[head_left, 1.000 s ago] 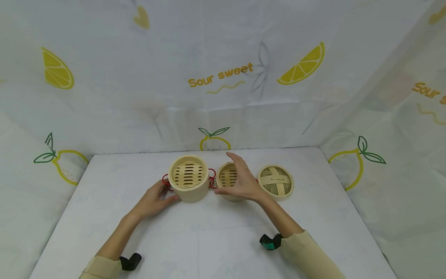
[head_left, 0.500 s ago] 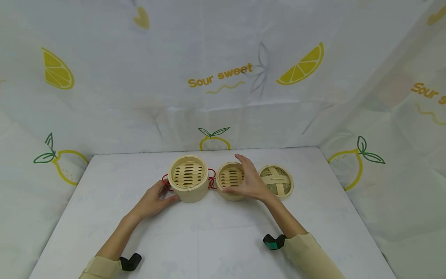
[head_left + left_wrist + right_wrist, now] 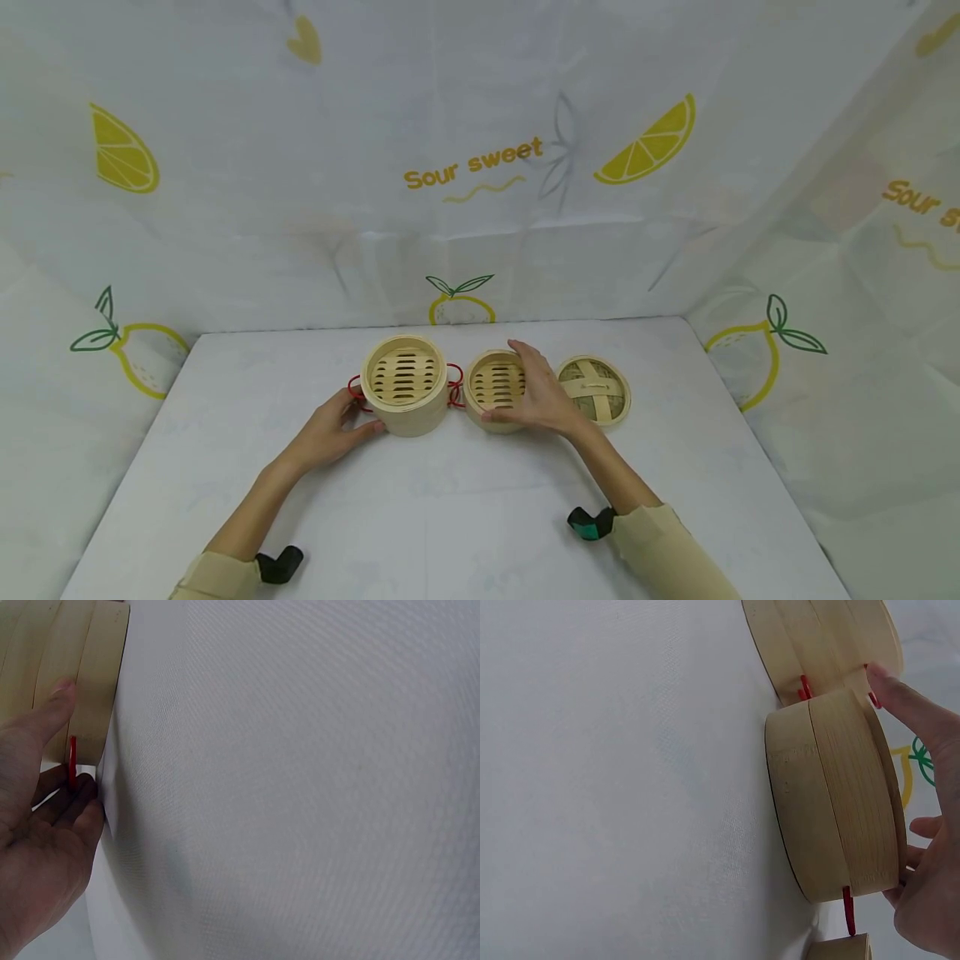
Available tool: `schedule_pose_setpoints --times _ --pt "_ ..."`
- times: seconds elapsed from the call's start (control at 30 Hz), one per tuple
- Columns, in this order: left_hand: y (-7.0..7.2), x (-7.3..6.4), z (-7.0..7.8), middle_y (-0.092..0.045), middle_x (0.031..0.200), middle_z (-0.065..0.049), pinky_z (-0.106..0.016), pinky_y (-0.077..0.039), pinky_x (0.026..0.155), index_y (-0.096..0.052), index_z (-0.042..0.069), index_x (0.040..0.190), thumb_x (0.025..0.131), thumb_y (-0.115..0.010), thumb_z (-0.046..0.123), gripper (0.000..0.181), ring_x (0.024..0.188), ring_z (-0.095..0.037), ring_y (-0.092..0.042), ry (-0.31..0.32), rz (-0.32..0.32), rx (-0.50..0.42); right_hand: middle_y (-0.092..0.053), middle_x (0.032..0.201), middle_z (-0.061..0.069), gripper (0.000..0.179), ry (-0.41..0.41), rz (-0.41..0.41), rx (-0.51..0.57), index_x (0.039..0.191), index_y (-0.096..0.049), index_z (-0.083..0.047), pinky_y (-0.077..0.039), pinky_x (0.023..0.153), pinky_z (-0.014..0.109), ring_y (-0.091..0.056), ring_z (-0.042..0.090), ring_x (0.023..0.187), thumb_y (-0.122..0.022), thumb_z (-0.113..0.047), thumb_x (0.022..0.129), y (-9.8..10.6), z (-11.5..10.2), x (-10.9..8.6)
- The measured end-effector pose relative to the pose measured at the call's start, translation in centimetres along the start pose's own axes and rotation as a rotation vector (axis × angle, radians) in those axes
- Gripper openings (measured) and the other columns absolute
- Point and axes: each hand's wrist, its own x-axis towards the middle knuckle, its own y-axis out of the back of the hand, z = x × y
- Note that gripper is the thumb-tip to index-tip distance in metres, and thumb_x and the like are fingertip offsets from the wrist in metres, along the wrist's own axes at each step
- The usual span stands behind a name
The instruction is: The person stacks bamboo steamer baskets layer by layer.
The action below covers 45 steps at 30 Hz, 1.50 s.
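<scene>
Two round bamboo steamers with slatted tops and red cord handles stand side by side. My left hand [image 3: 330, 429] is at the left side of the taller steamer [image 3: 408, 392]. In the left wrist view its thumb [image 3: 56, 709] presses the wall, the other fingers curled beside the red handle [image 3: 73, 761]. My right hand [image 3: 540, 400] spans the right part of the shorter steamer [image 3: 832, 802], fingers spread. Its thumb lies over the front rim and a finger reaches toward the back. In the right wrist view the thumb [image 3: 900, 697] extends straight past the rim.
A round bamboo lid [image 3: 600, 387] with crossed bands lies right of the shorter steamer, partly behind the right hand. The white table [image 3: 450, 517] meets a lemon-printed cloth wall [image 3: 360, 275] just behind the steamers.
My right hand has shifted a little right and down over the shorter steamer, uncovering more of its slats. The left hand and the taller steamer have stayed in place.
</scene>
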Motion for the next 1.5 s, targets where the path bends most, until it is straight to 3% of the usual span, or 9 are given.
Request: schedule_pose_setpoints --times 0.4,0.67,0.87,1.27,1.5 --pt "0.0 -0.1 0.0 -0.066 0.139 -0.017 -0.056 -0.049 0.122 -0.054 0.001 0.151 0.097 -0.085 0.024 0.066 0.14 -0.037 -0.061 0.027 -0.002 -0.002 -0.026 0.178 0.022 0.141 -0.06 -0.05 -0.011 0.172 -0.02 -0.004 -0.03 0.133 0.067 -0.024 0.044 0.167 -0.1 -0.055 0.067 -0.3 0.2 -0.4" --pt "0.0 0.0 0.0 -0.067 0.135 -0.015 -0.054 -0.05 0.121 -0.056 0.001 0.149 0.097 -0.085 0.024 0.064 0.135 -0.032 -0.062 0.018 0.006 0.007 -0.023 0.177 0.028 0.143 -0.042 -0.057 -0.054 0.171 -0.018 0.001 -0.033 0.132 0.066 -0.025 0.047 0.166 -0.102 -0.051 0.068 -0.3 0.7 -0.8" --pt "0.0 0.0 -0.1 -0.067 0.134 -0.016 -0.054 -0.05 0.121 -0.056 0.001 0.148 0.097 -0.085 0.024 0.064 0.135 -0.032 -0.062 0.024 0.005 0.01 -0.023 0.176 0.028 0.14 -0.061 -0.063 -0.019 0.171 -0.018 0.0 -0.034 0.131 0.067 -0.025 0.047 0.166 -0.101 -0.05 0.07 -0.3 0.8 -1.0" --pt "0.0 -0.1 0.2 -0.068 0.132 -0.013 -0.054 -0.05 0.12 -0.057 0.001 0.146 0.097 -0.085 0.023 0.061 0.131 -0.029 -0.062 0.018 0.006 0.014 -0.033 0.171 0.025 0.137 -0.058 -0.012 0.037 0.169 -0.026 -0.002 -0.039 0.128 0.067 -0.037 0.046 0.16 -0.102 -0.052 0.066 -0.6 1.3 -1.1" --pt "0.0 -0.2 0.3 -0.066 0.137 -0.017 -0.056 -0.049 0.122 -0.054 -0.001 0.149 0.097 -0.084 0.023 0.064 0.138 -0.037 -0.062 0.031 0.001 0.011 -0.036 0.17 0.024 0.136 -0.053 0.004 0.026 0.168 -0.028 -0.001 -0.039 0.129 0.066 -0.039 0.045 0.159 -0.102 -0.053 0.066 -0.7 1.4 -1.1"
